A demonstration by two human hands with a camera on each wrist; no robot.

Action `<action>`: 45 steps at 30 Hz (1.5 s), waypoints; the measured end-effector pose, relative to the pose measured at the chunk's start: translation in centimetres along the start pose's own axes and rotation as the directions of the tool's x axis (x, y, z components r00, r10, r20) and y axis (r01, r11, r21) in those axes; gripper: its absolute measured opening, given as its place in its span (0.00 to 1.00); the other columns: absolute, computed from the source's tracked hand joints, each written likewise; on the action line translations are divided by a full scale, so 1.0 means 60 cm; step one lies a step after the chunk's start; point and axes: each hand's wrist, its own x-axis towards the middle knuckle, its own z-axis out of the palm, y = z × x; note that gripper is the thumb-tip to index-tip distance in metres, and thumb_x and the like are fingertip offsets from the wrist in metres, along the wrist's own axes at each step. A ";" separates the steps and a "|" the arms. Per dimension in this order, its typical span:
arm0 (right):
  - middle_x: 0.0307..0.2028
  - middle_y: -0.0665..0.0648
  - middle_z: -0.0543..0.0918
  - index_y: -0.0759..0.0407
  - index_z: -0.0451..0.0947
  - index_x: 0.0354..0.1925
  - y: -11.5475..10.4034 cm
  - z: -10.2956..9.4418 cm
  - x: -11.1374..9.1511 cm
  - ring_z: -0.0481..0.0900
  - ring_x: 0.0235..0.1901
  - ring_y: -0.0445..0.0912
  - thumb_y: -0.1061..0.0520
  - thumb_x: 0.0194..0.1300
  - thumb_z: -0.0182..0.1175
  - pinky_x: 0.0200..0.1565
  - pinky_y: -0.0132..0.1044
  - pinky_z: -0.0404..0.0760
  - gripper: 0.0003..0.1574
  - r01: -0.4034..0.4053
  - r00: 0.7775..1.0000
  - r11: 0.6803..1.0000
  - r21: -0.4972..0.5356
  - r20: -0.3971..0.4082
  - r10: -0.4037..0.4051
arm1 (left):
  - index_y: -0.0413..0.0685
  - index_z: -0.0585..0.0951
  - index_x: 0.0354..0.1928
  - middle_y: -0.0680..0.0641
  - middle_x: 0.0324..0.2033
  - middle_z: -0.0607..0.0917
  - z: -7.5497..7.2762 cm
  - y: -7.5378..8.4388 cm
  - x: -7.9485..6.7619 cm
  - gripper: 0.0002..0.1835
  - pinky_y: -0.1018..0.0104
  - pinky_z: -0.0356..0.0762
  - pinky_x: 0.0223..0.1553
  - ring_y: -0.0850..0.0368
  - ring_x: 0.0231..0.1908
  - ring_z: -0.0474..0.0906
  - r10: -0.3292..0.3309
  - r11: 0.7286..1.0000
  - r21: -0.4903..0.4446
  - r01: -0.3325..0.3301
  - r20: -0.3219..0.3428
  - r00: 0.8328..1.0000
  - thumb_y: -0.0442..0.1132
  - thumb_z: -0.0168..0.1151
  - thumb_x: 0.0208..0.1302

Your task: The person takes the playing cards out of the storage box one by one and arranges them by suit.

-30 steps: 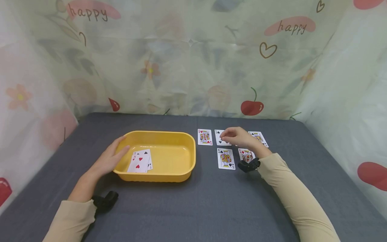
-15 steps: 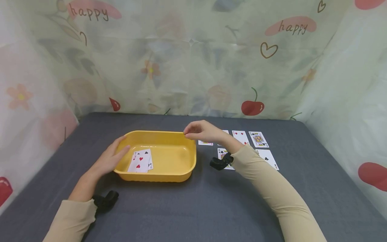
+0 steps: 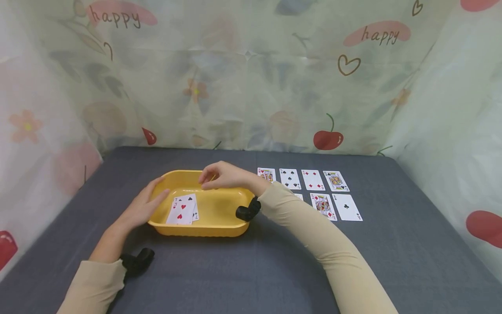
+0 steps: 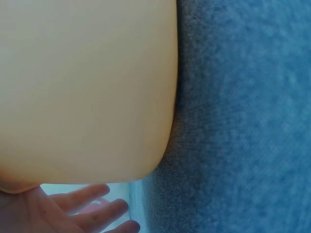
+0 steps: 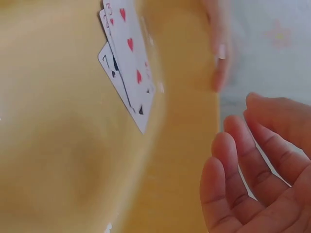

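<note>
The left hand [image 3: 143,206] rests on the left end of a yellow plastic tray [image 3: 219,230]. Its thumb lies over the rim, and in the left wrist view its fingers [image 4: 99,216] extend spread past the tray's end. Above the tray's middle is the right hand [image 3: 227,175], fingers loosely bent and thumb tip close to the index tip. No card shows in that hand [image 5: 257,160] in the right wrist view. Inside the tray, overlapping playing cards lie face up: a three of hearts [image 3: 180,211] on top and a seven of spades [image 5: 140,121] beneath.
Right of the tray, face-up cards form two rows: king of hearts [image 3: 267,174], five of spades [image 3: 290,179], four of diamonds [image 3: 313,180], king of clubs [image 3: 336,181], king of diamonds [image 3: 323,206], ace of clubs [image 3: 347,207]. The right sleeve [image 3: 313,231] mostly hides another card.
The right hand has moved left from over the card rows to above the tray, uncovering several cards. The left hand and the tray have stayed put.
</note>
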 end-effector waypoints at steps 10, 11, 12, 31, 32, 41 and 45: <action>0.41 0.57 0.83 0.62 0.78 0.48 0.002 0.042 0.059 0.76 0.37 0.39 0.59 0.60 0.62 0.38 0.24 0.75 0.17 -0.058 0.997 0.998 0.012 0.046 0.057 | 0.41 0.44 0.72 0.29 0.69 0.50 -0.001 -0.001 0.001 0.40 0.33 0.49 0.64 0.31 0.67 0.50 0.002 1.000 0.001 -0.002 0.011 1.000 0.61 0.38 0.70; 0.40 0.57 0.82 0.62 0.78 0.48 0.004 0.046 0.063 0.76 0.36 0.39 0.58 0.60 0.62 0.37 0.23 0.74 0.17 -0.061 0.997 0.998 0.003 0.049 0.061 | 0.41 0.44 0.72 0.29 0.69 0.50 0.000 0.000 0.001 0.40 0.33 0.49 0.64 0.31 0.67 0.50 0.000 1.000 0.001 0.000 0.011 1.000 0.61 0.38 0.70; 0.39 0.56 0.82 0.62 0.78 0.48 0.006 0.049 0.067 0.75 0.35 0.39 0.59 0.60 0.62 0.36 0.23 0.74 0.17 -0.065 0.996 0.998 0.000 0.054 0.065 | 0.41 0.44 0.72 0.29 0.70 0.50 0.000 0.000 0.001 0.40 0.33 0.49 0.64 0.31 0.67 0.50 -0.001 1.000 0.001 0.001 0.011 1.000 0.61 0.38 0.70; 0.36 0.52 0.78 0.60 0.77 0.45 0.008 0.078 0.097 0.72 0.32 0.38 0.58 0.54 0.68 0.33 0.22 0.72 0.19 -0.121 0.983 0.989 -0.084 0.130 0.131 | 0.42 0.45 0.72 0.30 0.70 0.50 -0.001 -0.001 0.000 0.39 0.33 0.48 0.63 0.31 0.68 0.49 0.015 1.000 0.001 -0.015 0.003 1.000 0.60 0.38 0.70; 0.36 0.52 0.78 0.59 0.77 0.45 0.007 0.080 0.097 0.72 0.33 0.38 0.57 0.53 0.68 0.33 0.22 0.72 0.19 -0.120 0.983 0.987 -0.103 0.130 0.133 | 0.42 0.45 0.72 0.30 0.70 0.50 -0.001 -0.001 0.000 0.39 0.32 0.49 0.63 0.31 0.68 0.49 0.016 1.000 -0.001 -0.016 0.003 1.000 0.60 0.38 0.70; 0.39 0.52 0.75 0.56 0.75 0.44 0.003 0.090 0.095 0.71 0.39 0.41 0.55 0.48 0.73 0.39 0.24 0.69 0.25 -0.105 0.977 0.961 -0.254 0.154 0.148 | 0.41 0.45 0.72 0.30 0.70 0.49 -0.001 0.000 -0.001 0.39 0.32 0.49 0.63 0.30 0.67 0.49 0.020 1.000 -0.008 -0.020 0.002 1.000 0.59 0.38 0.71; 0.39 0.52 0.75 0.57 0.73 0.44 0.003 0.089 0.094 0.71 0.38 0.41 0.55 0.49 0.72 0.38 0.24 0.69 0.25 -0.126 0.974 0.961 -0.246 0.153 0.167 | 0.41 0.45 0.72 0.30 0.70 0.49 0.000 0.001 -0.002 0.39 0.33 0.49 0.63 0.30 0.68 0.48 0.020 1.000 -0.010 -0.020 0.000 1.000 0.59 0.39 0.71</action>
